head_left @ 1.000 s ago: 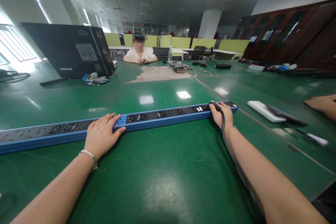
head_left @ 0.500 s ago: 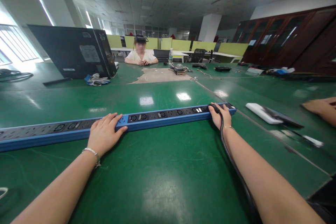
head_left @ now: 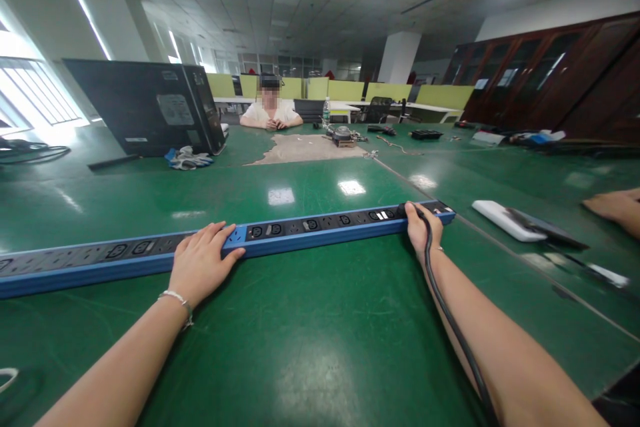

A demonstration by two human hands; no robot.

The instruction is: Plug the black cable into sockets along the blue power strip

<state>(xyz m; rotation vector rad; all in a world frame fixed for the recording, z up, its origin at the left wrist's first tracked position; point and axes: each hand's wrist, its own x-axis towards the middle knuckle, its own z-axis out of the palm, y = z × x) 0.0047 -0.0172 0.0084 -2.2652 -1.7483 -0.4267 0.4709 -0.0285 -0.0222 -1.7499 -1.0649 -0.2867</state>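
Note:
A long blue power strip (head_left: 320, 239) with black sockets lies across the green table, running off the left edge of the view. My left hand (head_left: 203, 261) is laid over its middle, fingers across the top and thumb along the near side, holding it. Near the strip's right end, my right hand (head_left: 424, 228) is closed around the black plug (head_left: 402, 210) of a power cord (head_left: 445, 313). The plug is at the strip's top face; my fingers hide how far it sits in the socket. From my hand the cord runs down along my right forearm.
A black computer case (head_left: 145, 107) stands at the back left, with work gloves (head_left: 189, 159) beside it. Across the table sits a person (head_left: 270, 112). A white box-like object (head_left: 505, 219) and another person's hand (head_left: 613, 203) are on the right. Beige board (head_left: 305, 148) covers part of the table.
My right hand's fingers have shifted on the plug, from lying over it to a grip with the thumb side raised. My left hand stays on the strip. The view has tilted slightly.

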